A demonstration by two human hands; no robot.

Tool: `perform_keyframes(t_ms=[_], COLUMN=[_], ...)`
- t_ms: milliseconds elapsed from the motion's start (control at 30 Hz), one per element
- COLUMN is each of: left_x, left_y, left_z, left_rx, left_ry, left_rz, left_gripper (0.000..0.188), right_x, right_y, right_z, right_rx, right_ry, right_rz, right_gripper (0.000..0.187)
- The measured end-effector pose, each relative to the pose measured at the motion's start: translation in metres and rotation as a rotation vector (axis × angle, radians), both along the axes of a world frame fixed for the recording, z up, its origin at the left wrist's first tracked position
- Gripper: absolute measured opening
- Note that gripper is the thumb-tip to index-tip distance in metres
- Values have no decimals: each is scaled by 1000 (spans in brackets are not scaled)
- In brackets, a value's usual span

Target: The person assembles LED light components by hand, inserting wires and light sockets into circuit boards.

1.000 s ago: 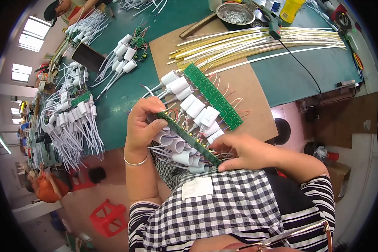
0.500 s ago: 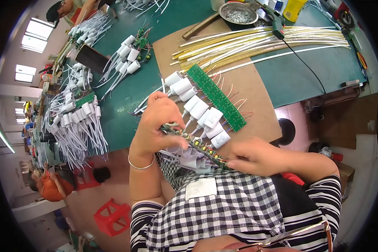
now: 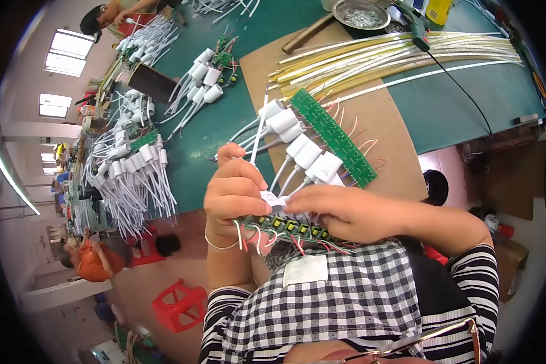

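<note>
In front of my apron, a green circuit board strip (image 3: pixel 288 227) with yellow and black parts and red and white wires is tilted component side toward me. My left hand (image 3: pixel 235 191) is closed, its thumb and fingers around a white plastic housing (image 3: pixel 273 199) just above the strip. A white cable (image 3: pixel 259 136) rises from behind those fingers. My right hand (image 3: pixel 337 211) reaches in, its fingertips against the same housing and its lower fingers by the strip's right end. Its grip is partly hidden. Beyond lie several white housings (image 3: pixel 306 155) wired to another green board strip (image 3: pixel 333 136).
Brown board (image 3: pixel 400 145) covers part of the green table (image 3: pixel 206 130). Flat strips (image 3: pixel 376 64), a metal bowl (image 3: pixel 361 13) and a corded tool (image 3: pixel 418 33) lie at the back. Bundles of cabled housings (image 3: pixel 133 164) sit left; a red stool (image 3: pixel 179 305) stands below. A co-worker (image 3: pixel 118 15) sits far left.
The board strip has turned, now showing its components and wires toward me. My right hand has moved left, its fingertips reaching a housing at my left hand. The whole view has shifted slightly.
</note>
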State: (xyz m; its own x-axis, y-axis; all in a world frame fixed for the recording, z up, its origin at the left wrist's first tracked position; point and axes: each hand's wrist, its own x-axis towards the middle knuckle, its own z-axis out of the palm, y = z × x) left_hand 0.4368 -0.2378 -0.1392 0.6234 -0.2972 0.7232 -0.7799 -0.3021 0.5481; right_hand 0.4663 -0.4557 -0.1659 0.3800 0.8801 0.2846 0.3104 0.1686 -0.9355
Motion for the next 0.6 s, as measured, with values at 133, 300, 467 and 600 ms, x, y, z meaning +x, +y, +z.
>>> perform_keyframes(t_ms=[133, 300, 467, 600], left_x=[-3, 3, 14, 19], left_y=[2, 6, 7, 6], left_z=[-1, -3, -4, -2], left_rx=[12, 10, 27, 139], left_ry=[33, 46, 136, 318], left_rz=[25, -1, -94, -33], left_gripper=[22, 24, 41, 43], right_x=[6, 10, 16, 27], right_y=[4, 1, -7, -20], right_z=[14, 6, -13, -5], right_rx=[-226, -292, -207, -128], right_ry=[46, 14, -223, -502], right_rz=[124, 106, 56, -74], right_gripper=[38, 28, 16, 13])
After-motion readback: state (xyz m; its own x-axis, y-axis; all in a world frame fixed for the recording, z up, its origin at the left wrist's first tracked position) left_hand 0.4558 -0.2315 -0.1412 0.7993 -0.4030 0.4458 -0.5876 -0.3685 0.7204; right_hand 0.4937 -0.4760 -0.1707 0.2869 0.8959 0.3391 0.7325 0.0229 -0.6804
